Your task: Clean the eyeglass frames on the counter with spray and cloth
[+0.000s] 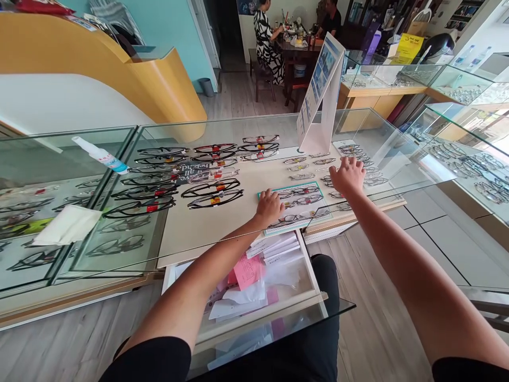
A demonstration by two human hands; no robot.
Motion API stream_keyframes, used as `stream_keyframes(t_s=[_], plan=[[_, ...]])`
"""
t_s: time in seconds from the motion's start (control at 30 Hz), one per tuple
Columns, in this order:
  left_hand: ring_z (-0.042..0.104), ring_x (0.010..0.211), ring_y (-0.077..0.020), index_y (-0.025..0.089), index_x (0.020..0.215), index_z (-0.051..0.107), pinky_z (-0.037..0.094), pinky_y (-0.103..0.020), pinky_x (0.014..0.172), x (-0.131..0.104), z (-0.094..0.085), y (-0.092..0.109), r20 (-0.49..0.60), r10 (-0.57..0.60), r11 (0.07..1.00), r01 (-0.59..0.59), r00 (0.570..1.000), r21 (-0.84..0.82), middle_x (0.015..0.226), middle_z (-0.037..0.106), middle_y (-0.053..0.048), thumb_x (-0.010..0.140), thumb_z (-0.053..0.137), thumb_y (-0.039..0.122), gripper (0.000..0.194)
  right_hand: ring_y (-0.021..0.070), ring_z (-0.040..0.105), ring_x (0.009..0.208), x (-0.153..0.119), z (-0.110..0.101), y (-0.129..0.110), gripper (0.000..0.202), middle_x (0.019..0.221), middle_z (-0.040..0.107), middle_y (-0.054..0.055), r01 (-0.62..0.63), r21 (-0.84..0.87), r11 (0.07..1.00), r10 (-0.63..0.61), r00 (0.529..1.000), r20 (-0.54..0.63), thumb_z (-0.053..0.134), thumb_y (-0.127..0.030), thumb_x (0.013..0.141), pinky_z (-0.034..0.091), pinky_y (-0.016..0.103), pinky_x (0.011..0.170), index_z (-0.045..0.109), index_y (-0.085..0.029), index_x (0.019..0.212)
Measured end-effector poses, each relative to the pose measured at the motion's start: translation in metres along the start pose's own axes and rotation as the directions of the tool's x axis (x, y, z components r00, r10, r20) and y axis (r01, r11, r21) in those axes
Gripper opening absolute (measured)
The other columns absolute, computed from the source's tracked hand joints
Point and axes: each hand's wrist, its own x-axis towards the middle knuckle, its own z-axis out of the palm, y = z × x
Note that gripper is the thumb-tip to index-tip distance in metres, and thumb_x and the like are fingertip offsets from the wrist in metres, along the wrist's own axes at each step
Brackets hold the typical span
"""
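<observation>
My left hand [270, 208] is at the left edge of a teal-bordered card [294, 225] with several eyeglasses [308, 200] on it. Its fingers are bent and slightly apart, with nothing visible in them; whether they touch the card, I cannot tell. Over the right-hand rows of eyeglasses [374, 181] my right hand [349, 175] is open, palm down, thumb out to the left. Between the hands lie small thin-framed glasses [301, 176]. Dark frames with red and orange tags [214, 199] form rows to the left, under the glass top [254, 119].
A pulled-out drawer [314, 286] with papers and a pink slip [248, 270] is below my left forearm. On the glass stand a folded sign [318, 95], a white bottle [101, 155] and a white cloth [67, 225]. Two people sit at a table [294, 48] behind.
</observation>
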Motion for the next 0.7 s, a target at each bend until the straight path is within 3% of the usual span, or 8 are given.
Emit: stream_keyframes(t_s=[0.27, 0.37, 0.47, 0.57, 0.7], plan=[[0.059, 0.136, -0.0424, 0.012, 0.115, 0.084, 0.044, -0.059, 0.114, 0.004, -0.004, 0.010, 0.036, -0.024, 1.000, 0.024, 0.999, -0.017, 0.128, 0.079, -0.025, 0.111, 0.052, 0.031, 0.037, 0.0472, 0.050, 0.141, 0.000, -0.002, 0.000, 0.054, 0.156, 0.059, 0.028, 0.001, 0.003, 1.000, -0.001, 1.000, -0.003, 0.043, -0.045, 0.106, 0.042, 0.064, 0.117, 0.062, -0.012, 0.145], [0.059, 0.141, -0.0434, 0.011, 0.120, 0.084, 0.045, -0.060, 0.116, 0.004, -0.008, 0.015, 0.048, -0.030, 0.999, 0.031, 0.998, -0.023, 0.144, 0.076, -0.026, 0.111, 0.053, 0.032, 0.039, 0.0470, 0.050, 0.140, 0.001, -0.001, 0.001, 0.053, 0.155, 0.059, 0.029, 0.004, -0.003, 1.000, -0.004, 1.000, -0.005, 0.044, -0.045, 0.106, 0.042, 0.064, 0.116, 0.061, -0.012, 0.144], [0.053, 0.154, -0.0444, 0.012, 0.127, 0.082, 0.043, -0.061, 0.122, -0.009, -0.019, 0.024, 0.061, -0.033, 0.999, 0.034, 0.998, -0.016, 0.168, 0.063, -0.024, 0.108, 0.057, 0.033, 0.038, 0.0464, 0.050, 0.139, 0.002, 0.001, 0.001, 0.052, 0.154, 0.059, 0.029, 0.004, -0.010, 1.000, -0.004, 1.000, -0.003, 0.045, -0.044, 0.106, 0.042, 0.064, 0.115, 0.060, -0.011, 0.143], [0.049, 0.161, -0.0442, 0.016, 0.133, 0.080, 0.043, -0.061, 0.126, -0.045, -0.043, 0.041, 0.156, 0.027, 0.999, -0.021, 0.987, -0.045, 0.173, 0.059, -0.021, 0.105, 0.064, 0.033, 0.037, 0.0462, 0.050, 0.139, 0.002, 0.002, 0.001, 0.053, 0.154, 0.058, 0.029, 0.008, -0.013, 1.000, -0.008, 1.000, -0.001, 0.044, -0.045, 0.106, 0.041, 0.063, 0.115, 0.061, -0.010, 0.144], [0.063, 0.148, -0.0405, 0.023, 0.128, 0.082, 0.049, -0.057, 0.121, -0.112, -0.107, 0.065, 0.316, 0.234, 0.945, -0.138, 0.919, -0.297, 0.148, 0.078, -0.015, 0.102, 0.072, 0.043, 0.034, 0.0475, 0.050, 0.140, 0.002, 0.003, 0.001, 0.055, 0.154, 0.058, 0.029, 0.010, -0.014, 1.000, -0.010, 1.000, -0.003, 0.044, -0.045, 0.107, 0.042, 0.063, 0.115, 0.061, -0.009, 0.145]])
